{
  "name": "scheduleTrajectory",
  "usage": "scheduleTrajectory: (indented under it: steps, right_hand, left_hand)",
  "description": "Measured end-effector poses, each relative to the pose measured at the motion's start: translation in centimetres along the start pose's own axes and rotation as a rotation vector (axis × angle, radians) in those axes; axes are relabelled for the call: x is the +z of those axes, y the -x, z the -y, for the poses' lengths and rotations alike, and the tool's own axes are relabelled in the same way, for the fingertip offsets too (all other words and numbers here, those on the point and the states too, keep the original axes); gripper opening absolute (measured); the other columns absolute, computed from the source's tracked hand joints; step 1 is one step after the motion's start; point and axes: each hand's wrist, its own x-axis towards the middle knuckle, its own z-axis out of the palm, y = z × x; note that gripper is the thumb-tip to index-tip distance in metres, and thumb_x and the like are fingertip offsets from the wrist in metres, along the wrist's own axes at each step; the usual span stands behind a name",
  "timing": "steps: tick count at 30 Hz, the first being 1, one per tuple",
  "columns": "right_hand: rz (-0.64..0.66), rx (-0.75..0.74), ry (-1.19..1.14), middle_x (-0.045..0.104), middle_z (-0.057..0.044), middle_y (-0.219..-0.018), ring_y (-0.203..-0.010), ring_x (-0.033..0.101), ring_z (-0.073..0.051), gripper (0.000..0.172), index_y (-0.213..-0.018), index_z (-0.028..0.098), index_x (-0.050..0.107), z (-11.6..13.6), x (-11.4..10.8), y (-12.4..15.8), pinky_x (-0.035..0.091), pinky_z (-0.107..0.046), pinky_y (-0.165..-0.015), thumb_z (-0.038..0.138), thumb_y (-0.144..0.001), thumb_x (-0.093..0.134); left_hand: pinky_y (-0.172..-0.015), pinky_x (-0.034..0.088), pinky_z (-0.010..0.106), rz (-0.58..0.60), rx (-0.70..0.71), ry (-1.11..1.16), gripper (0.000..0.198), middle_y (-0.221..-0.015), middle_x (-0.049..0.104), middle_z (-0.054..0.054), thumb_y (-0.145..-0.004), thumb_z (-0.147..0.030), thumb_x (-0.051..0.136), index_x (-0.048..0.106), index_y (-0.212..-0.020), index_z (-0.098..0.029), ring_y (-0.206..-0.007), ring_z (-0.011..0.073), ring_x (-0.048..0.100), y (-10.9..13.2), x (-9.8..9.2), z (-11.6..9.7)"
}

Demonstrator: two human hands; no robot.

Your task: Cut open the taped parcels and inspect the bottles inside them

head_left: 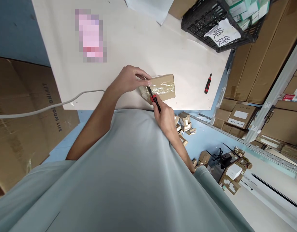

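Head view: box (164, 87), clear tape on top, sits on table (143, 42) close to the edge nearest the wearer. Right hand (165, 116) closed around knife (154, 98), blade end at the box's left part. Left hand (129, 79) at the box's left end, fingers bent; cannot tell how firmly it grips. Second knife (207, 84) lies well apart, toward table's right side.

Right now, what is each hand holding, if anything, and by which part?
The right hand holds a cutter by its handle. The left hand touches the taped box near its left end; whether it grips it cannot be told.
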Motion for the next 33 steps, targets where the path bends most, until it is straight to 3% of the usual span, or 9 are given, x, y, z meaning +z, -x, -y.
scheduleTrajectory:
  steps: [7, 21, 33]
  right_hand:
    - [-0.008, -0.029, -0.003, 0.087, -0.014, -0.126, -0.114, 0.085, -0.033, 0.057, -0.174, 0.025, 0.054, -0.1, 0.0, -0.3, 0.065, -0.041, -0.099, 0.048, -0.124, 0.036]
    - [0.016, -0.017, 0.042, 0.086, -0.013, -0.119, -0.106, 0.083, -0.034, 0.058, -0.174, 0.024, 0.052, 0.6, 0.2, 0.0, 0.063, -0.044, -0.101, 0.049, -0.124, 0.038]
    - [0.035, 0.011, 0.081, 0.085, -0.013, -0.101, -0.096, 0.082, -0.036, 0.057, -0.163, 0.023, 0.058, 1.4, 0.7, -1.2, 0.065, -0.049, -0.095, 0.055, -0.123, 0.034]
  left_hand:
    - [-0.106, 0.066, 0.046, -0.009, 0.02, -0.012, 0.046, -0.112, 0.087, 0.008, -0.078, -0.064, 0.097, 0.092, -0.104, -0.026, -0.111, 0.0325, 0.08, 0.0, 0.1, -0.1]
    - [-0.11, 0.066, 0.05, -0.022, -0.001, -0.018, 0.043, -0.112, 0.088, 0.009, -0.08, -0.061, 0.097, 0.093, -0.106, -0.026, -0.116, 0.0352, 0.08, 0.3, 0.0, -0.4]
    - [-0.111, 0.067, 0.052, -0.057, -0.036, -0.061, 0.026, -0.108, 0.088, 0.007, -0.082, -0.043, 0.097, 0.093, -0.102, -0.028, -0.116, 0.0363, 0.081, 0.5, 0.1, -0.7]
